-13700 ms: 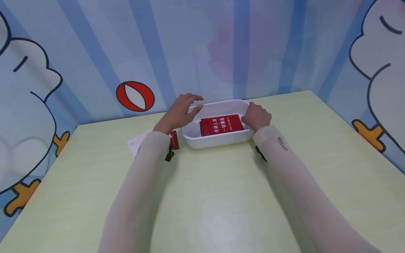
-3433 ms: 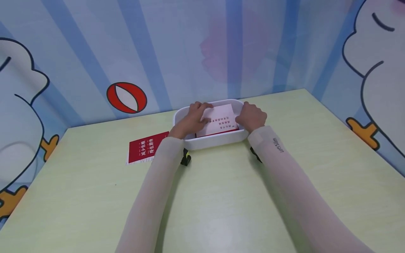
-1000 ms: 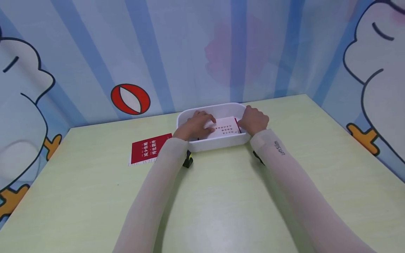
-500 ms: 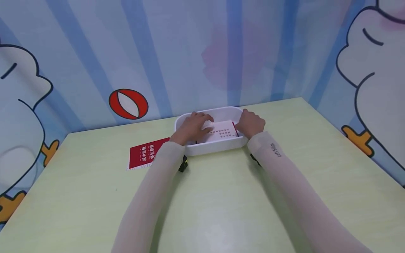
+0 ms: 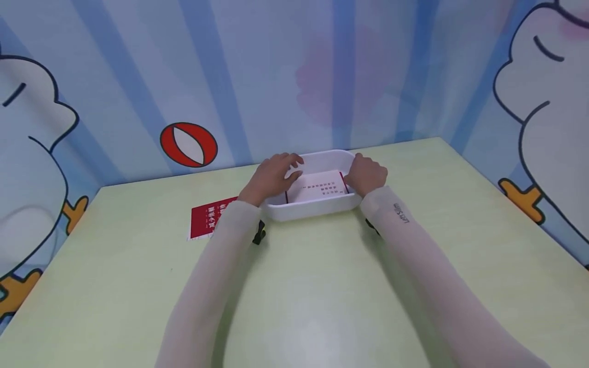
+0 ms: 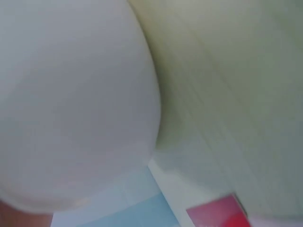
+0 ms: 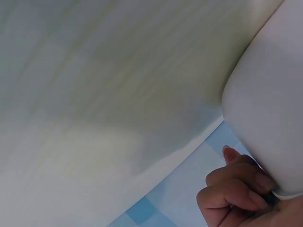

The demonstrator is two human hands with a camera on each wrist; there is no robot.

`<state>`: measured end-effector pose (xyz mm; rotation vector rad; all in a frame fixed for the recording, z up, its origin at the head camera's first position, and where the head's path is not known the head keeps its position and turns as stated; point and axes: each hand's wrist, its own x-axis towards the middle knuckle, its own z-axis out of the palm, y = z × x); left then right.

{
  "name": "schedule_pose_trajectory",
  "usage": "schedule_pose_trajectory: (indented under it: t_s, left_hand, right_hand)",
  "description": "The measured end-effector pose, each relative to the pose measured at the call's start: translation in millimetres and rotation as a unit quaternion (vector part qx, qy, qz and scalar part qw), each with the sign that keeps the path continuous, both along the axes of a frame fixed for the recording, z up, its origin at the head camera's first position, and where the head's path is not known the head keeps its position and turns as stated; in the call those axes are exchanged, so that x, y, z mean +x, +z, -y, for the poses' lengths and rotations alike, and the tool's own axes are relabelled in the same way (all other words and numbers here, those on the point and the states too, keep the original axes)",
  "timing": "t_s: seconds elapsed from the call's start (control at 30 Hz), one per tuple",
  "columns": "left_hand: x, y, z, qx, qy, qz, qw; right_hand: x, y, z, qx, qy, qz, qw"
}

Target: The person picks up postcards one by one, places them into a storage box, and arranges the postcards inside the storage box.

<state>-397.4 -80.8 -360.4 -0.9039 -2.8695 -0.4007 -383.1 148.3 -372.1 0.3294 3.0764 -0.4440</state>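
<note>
Red card (image 5: pixel 208 221), flat on the pale green desk (image 5: pixel 322 286). Left hand (image 5: pixel 271 176) now lifted off the white card (image 5: pixel 319 186), fingers loosely spread above the glossy, rounded white tray (image 5: pixel 317 210). Right hand (image 5: pixel 366 175), fingers curled over tray's right rim.

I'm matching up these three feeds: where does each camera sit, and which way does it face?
Head: looks forward and down at the table, white tray, both sleeved arms.
Left wrist: under the arm, facing the tabletop; blurred sleeve, red card.
Right wrist: beside the tray's outer wall, showing curled fingers.
Shared: tray, table.
</note>
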Motion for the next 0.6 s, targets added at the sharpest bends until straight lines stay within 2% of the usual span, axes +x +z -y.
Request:
schedule_pose_trajectory:
  t_s: [0.1,0.33,0.6]
  left_hand:
    - [-0.4,3.7,2.6,0.018,-0.003,-0.002,0.9998]
    - [0.0,11.1,7.8,0.038,-0.002,0.033,0.9987]
    - [3.1,8.8,9.5,0.049,0.005,0.008,0.9987]
  right_hand:
    - [0.4,0.8,-4.3,0.001,0.002,-0.001,1.000]
    - [3.5,7.6,-11.8,-0.004,-0.002,0.013,1.000]
    - [4.5,12.9,-19.2,-0.007,-0.008,0.015,1.000]
